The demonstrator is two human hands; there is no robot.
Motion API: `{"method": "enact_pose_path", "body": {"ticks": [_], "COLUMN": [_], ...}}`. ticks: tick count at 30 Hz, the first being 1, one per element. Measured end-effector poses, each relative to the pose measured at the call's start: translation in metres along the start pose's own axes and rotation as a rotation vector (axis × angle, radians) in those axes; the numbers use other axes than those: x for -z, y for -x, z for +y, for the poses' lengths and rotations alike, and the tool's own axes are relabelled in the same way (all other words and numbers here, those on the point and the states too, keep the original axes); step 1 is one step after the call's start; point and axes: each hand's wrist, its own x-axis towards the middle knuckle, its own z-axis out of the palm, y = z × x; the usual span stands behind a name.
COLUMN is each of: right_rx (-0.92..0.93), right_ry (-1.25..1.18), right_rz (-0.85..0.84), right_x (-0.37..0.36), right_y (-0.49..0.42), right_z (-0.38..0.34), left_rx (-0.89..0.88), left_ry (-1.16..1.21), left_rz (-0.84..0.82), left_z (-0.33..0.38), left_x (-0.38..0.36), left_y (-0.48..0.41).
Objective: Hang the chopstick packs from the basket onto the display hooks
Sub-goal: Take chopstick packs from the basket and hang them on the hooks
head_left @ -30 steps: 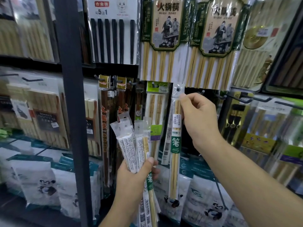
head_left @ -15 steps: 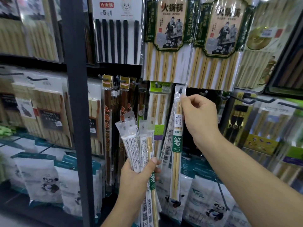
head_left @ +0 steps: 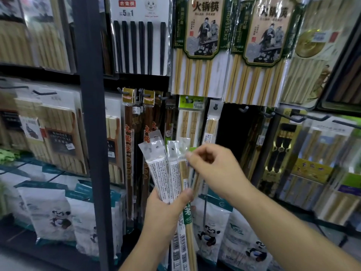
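Observation:
My left hand (head_left: 166,212) grips a fanned bundle of several slim clear chopstick packs (head_left: 162,169), upright in front of the display. My right hand (head_left: 213,169) sits at the bundle's right side, fingers curled, its fingertips pinching the top of the rightmost pack (head_left: 183,151). One matching pack (head_left: 211,124) hangs by its header on a black hook (head_left: 215,107) just above my right hand. The basket is out of view.
A bare hook (head_left: 245,109) sticks out to the right of the hung pack, before a dark gap. Large bamboo chopstick packs (head_left: 199,55) hang above. A dark upright post (head_left: 89,114) stands to the left. Panda-printed bags (head_left: 211,231) fill the shelf below.
My right hand let go of the pack it held at the hook and dropped down to the bundle in my left hand. That pack now hangs on its own.

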Motion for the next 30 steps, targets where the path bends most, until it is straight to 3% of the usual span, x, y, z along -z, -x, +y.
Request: {"method": "enact_pose_path", "body": {"ticks": [2,13,20,30], "right_rx": [-0.030,-0.055,0.101,0.049], "right_ry": [0.004,-0.055,-0.155,-0.168], "right_rz": [-0.058,-0.044,0.188,0.367], "right_x": [-0.007,-0.009,0.020,0.033], "right_y": [0.004,0.004,-0.011,-0.041], "right_z": [0.002,0.008,-0.020,-0.034], "left_rx": [0.010,-0.053,-0.018,-0.011], "left_ry": [0.033,0.021,-0.001,-0.030], "left_rz": [0.010,-0.004,0.053,0.081], "left_z": [0.000,0.002,-0.003,-0.008], "left_x": [-0.001,-0.002,0.000,0.001], "left_y": [0.001,0.001,-0.002,-0.002]}}
